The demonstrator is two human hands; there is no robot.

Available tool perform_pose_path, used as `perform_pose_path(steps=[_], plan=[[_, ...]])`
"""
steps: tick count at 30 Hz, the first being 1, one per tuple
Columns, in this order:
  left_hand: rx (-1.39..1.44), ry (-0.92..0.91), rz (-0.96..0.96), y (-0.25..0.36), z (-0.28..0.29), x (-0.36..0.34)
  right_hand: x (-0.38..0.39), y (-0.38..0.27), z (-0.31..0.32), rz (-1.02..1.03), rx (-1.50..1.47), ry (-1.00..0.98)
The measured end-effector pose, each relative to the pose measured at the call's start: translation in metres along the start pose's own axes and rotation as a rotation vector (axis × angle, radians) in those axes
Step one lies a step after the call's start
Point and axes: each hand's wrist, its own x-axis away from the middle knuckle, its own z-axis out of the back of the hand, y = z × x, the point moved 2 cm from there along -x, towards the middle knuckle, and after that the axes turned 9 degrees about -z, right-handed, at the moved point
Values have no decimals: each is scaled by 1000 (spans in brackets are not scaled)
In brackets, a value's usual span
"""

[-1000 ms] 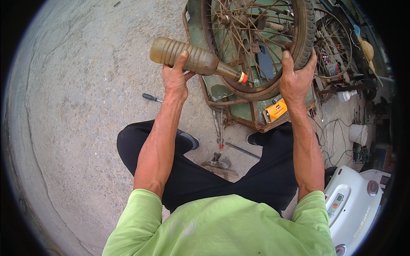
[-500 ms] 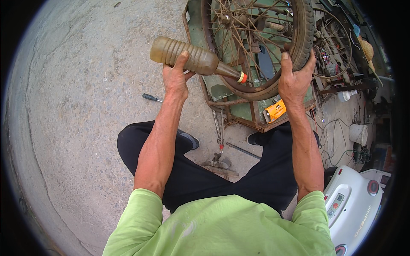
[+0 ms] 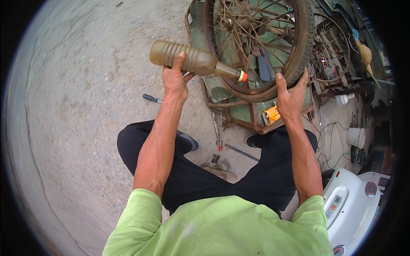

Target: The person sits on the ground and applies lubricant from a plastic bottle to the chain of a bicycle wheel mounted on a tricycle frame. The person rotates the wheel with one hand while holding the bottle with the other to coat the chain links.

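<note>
Both hands grip: left (image 3: 174, 80) bottle (image 3: 192, 59), right (image 3: 289, 96) tyre (image 3: 305, 38) (bare concrete ground (image 3: 77, 106)).

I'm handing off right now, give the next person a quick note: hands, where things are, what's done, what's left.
Left hand: gripping a ribbed brown bottle, tipped sideways, its nozzle at the rim of the spoked wheel.
Right hand: fingers wrapped on the tyre's lower edge, steadying the wheel.
Screwdriver lies on the concrete, left of the green frame.
Done: bottle aimed at the rim. Whether liquid is flowing can't be seen.
Left: probably oiling the rest of the wheel.
</note>
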Motion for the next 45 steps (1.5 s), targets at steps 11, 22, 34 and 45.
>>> perform_pose_path(steps=[11, 22, 34, 45], plan=[[-73, 49, -5, -5, 17, -2, -169, -155, 15, 139, -18, -18], [-105, 30, 13, -19, 12, -6, -211, -195, -12, 295, 404, -153], [-127, 35, 10, -29, 8, -10, -199, -192, -3, 295, 462, -99], [-144, 34, -9, -33, 12, -13, -198, -186, 0, 314, 438, -65]])
